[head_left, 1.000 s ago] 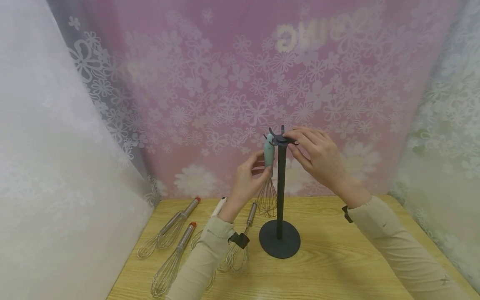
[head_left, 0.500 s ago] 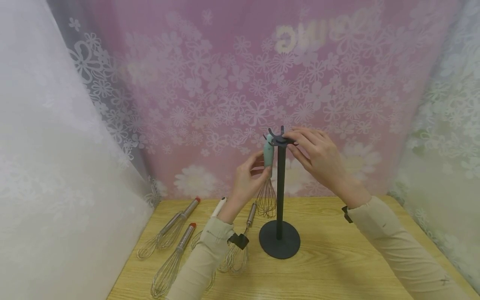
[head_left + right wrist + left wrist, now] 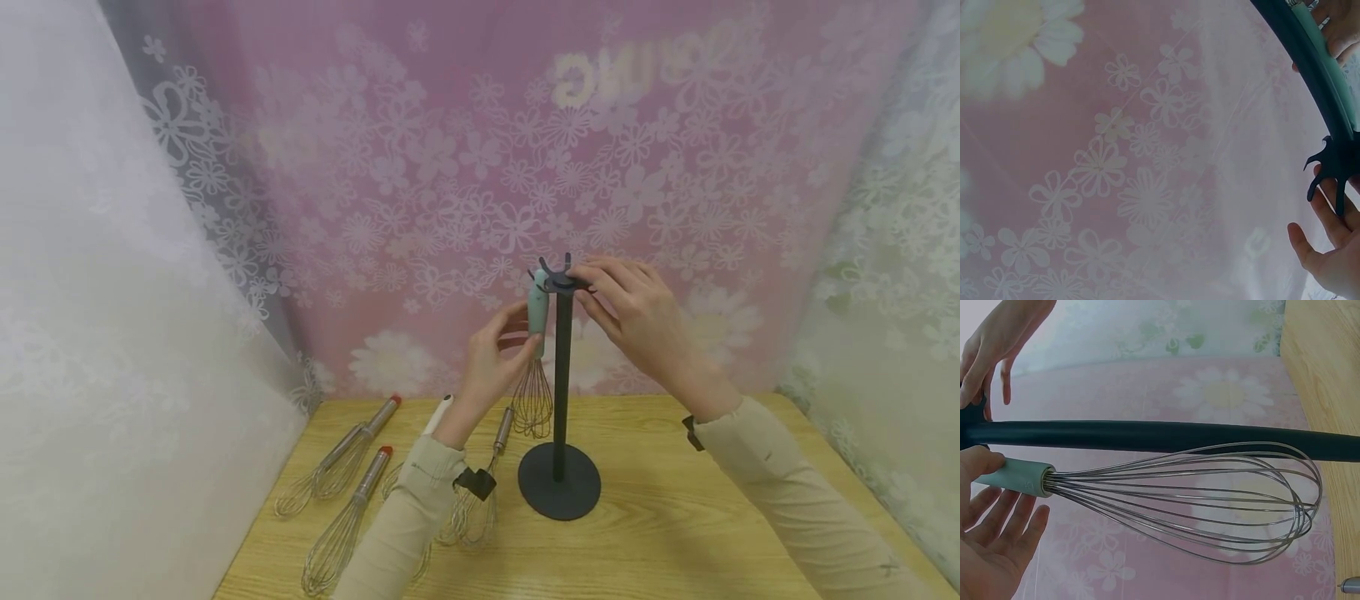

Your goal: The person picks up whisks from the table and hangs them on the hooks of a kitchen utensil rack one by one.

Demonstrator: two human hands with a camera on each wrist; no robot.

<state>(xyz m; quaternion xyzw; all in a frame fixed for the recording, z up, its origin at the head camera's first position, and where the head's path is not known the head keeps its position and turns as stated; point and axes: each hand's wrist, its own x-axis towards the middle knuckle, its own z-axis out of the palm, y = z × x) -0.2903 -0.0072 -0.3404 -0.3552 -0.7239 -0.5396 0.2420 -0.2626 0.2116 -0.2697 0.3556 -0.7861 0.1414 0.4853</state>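
Note:
My left hand (image 3: 491,354) holds a balloon whisk by its mint-green handle (image 3: 537,321), thumb on one side and fingers on the other. It hangs upright, wires downward, beside the post of a black stand (image 3: 562,375). The handle's top end is at one of the hooks (image 3: 1332,159) crowning the stand. Over on the other side, my right hand (image 3: 645,317) grips the stand's top with thumb and fingertips. In the left wrist view the whisk's wire loops (image 3: 1222,506) overlap the post.
Left of the stand, several whisks lie on the wooden table (image 3: 660,500): red-tipped steel ones (image 3: 369,477), a white-handled one (image 3: 438,415) partly behind my left arm, and a steel-handled one (image 3: 503,429). A flowered pink curtain (image 3: 450,208) hangs behind.

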